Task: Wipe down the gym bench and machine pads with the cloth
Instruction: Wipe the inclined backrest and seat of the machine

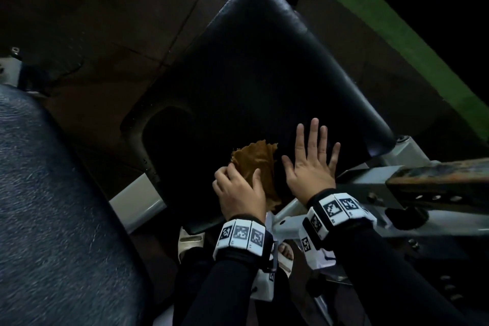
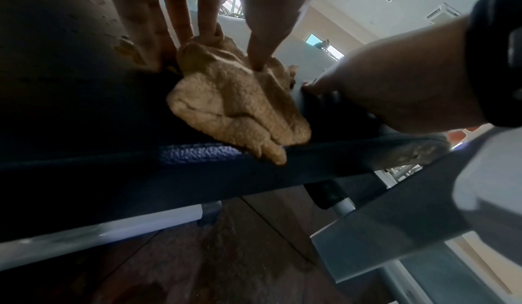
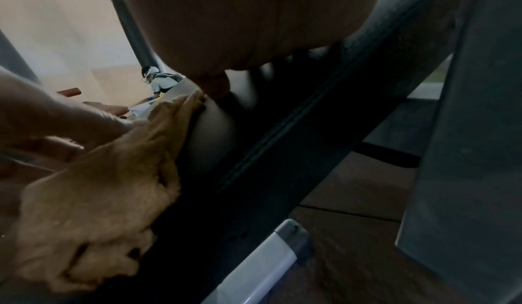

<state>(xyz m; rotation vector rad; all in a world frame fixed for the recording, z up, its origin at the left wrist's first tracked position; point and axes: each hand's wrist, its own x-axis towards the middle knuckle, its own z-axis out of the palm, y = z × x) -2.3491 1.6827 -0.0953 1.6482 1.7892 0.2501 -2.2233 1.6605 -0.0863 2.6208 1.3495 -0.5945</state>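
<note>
Two hands on the pad (image 1: 264, 66): left (image 1: 242, 190) holds cloth (image 1: 258, 159).

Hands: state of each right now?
Left hand: fingers curled onto the brown cloth, holding it against the black pad.
Right hand: open, fingers spread flat on the pad, holding nothing.

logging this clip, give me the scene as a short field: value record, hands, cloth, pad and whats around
left hand: left hand grips the cloth, fingers curled onto it
right hand: right hand flat on the pad, fingers spread, holds nothing
cloth: tan cloth, crumpled, on the pad's near edge, one fold hanging over it
pad: black pad, tilted, on a white frame
nearby: second dark pad at left; tiled floor below
</note>
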